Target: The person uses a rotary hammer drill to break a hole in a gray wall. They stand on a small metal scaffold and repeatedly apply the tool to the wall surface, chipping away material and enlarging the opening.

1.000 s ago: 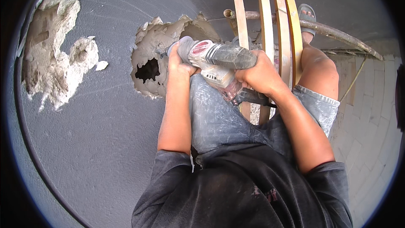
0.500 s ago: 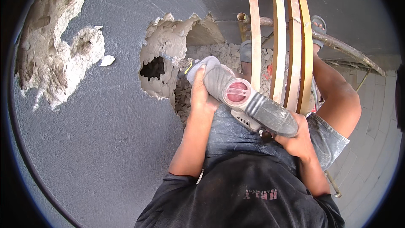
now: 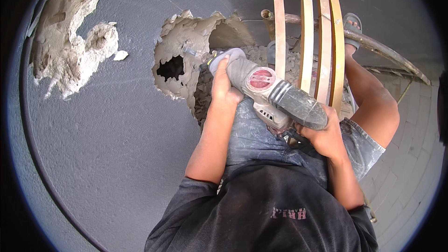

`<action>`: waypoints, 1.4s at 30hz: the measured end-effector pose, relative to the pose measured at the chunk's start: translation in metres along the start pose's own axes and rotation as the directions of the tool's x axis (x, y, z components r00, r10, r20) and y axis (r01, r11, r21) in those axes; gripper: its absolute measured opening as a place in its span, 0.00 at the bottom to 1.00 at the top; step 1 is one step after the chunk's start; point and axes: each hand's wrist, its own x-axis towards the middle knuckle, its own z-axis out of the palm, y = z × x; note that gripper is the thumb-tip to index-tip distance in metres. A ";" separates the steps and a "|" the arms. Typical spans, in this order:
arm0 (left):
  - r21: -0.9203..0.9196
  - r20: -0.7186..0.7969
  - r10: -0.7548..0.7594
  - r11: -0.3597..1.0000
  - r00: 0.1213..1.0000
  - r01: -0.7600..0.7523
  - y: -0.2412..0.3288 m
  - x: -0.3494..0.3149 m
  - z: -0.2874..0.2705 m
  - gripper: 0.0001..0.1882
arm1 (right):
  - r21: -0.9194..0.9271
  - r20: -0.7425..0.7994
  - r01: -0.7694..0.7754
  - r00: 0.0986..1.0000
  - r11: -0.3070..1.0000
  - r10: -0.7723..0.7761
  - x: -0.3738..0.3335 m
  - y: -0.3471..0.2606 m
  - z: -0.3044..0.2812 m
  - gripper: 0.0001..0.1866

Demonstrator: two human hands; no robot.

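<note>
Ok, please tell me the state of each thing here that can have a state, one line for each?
Rotary hammer: held in both hands, its bit at the broken hole.
Left hand: closed around the tool's front.
Right hand: gripping the rear handle.
Grey wall: plaster broken away in two places.
Broken hole: pierced through, dark inside.
Wooden slats: upright, intact.

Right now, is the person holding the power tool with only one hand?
No, the left hand grips the front of the power tool and the right hand holds its rear.

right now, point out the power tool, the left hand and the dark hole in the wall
power tool (image 3: 284, 98), head view, grey body
left hand (image 3: 223, 86), head view, back of the hand
dark hole (image 3: 171, 68), head view, its black middle
</note>
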 end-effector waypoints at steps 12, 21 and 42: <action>-0.137 0.093 -0.003 0.990 0.996 0.016 -0.009 -0.006 -0.028 0.25 | -0.114 0.036 0.027 0.999 0.993 -0.023 -0.007 -0.013 0.003 0.19; -0.279 0.231 -0.058 0.952 0.971 0.123 -0.032 -0.069 -0.037 0.26 | -0.332 0.181 0.240 0.965 0.912 -0.188 -0.054 -0.036 -0.020 0.21; -0.229 0.151 0.011 0.973 0.988 0.025 -0.048 -0.106 -0.120 0.37 | -0.457 0.473 0.482 0.843 0.748 -0.255 -0.057 -0.046 0.008 0.28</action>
